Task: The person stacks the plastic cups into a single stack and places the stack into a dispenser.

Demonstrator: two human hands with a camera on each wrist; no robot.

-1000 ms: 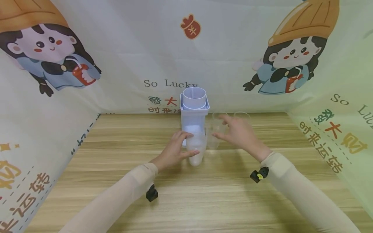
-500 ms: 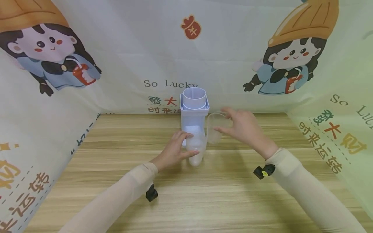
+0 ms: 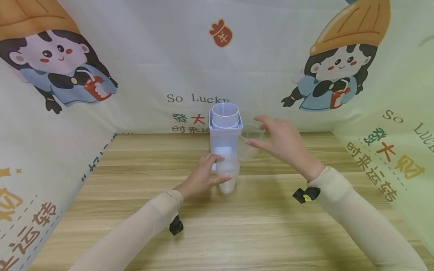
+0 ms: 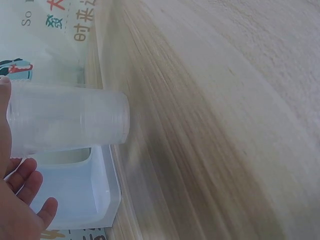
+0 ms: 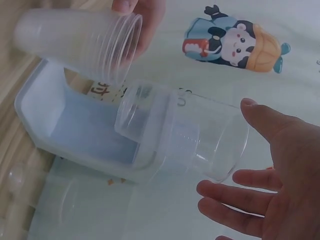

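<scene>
My left hand grips the upper part of an upright stack of translucent plastic cups in front of the pale blue cup dispenser. In the left wrist view the bottom of the cup stack is close over the table. To the right of the dispenser, my right hand holds a single clear plastic cup by its rim, thumb on one side and fingers on the other. Seen from the right wrist, that clear cup overlaps the dispenser, its mouth toward my palm.
More clear cups show faintly at the lower left of the right wrist view. The wooden table runs up to a printed fabric backdrop behind the dispenser, and the fabric also encloses both sides.
My right hand has shifted right and then upward, the clear cup now held higher beside the dispenser. My left hand stays in place with the stack. The head view has shifted slightly.
</scene>
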